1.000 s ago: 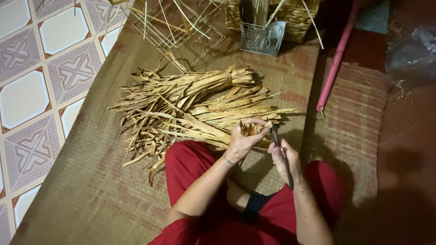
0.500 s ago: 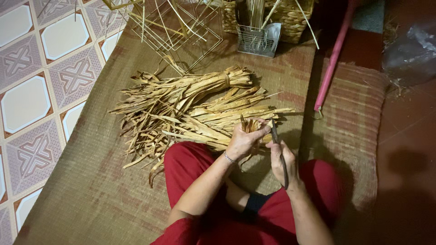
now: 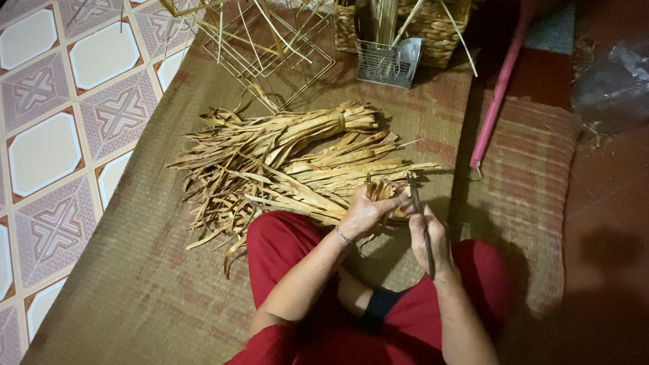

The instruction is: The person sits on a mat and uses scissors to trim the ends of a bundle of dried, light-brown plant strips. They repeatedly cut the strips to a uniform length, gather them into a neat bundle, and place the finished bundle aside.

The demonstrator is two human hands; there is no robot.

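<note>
I sit on the mat (image 3: 135,290) working one dry strip (image 3: 382,192): my left hand (image 3: 365,213) pinches its end, fingers closed on it, just above my knee. My right hand (image 3: 429,240) grips a thin dark blade (image 3: 419,220) against it. The next stroke wants a steady pull. The bundle (image 3: 284,159) crowds ahead; wire basket (image 3: 387,64) and pink rod (image 3: 497,94) lie beyond.

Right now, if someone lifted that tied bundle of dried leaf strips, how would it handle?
The tied bundle is probably light: thin, dry, curled strips. It would likely sag beyond its band, where the ends splay loosely. Probably brittle, since frayed loose strips lie around it.
</note>
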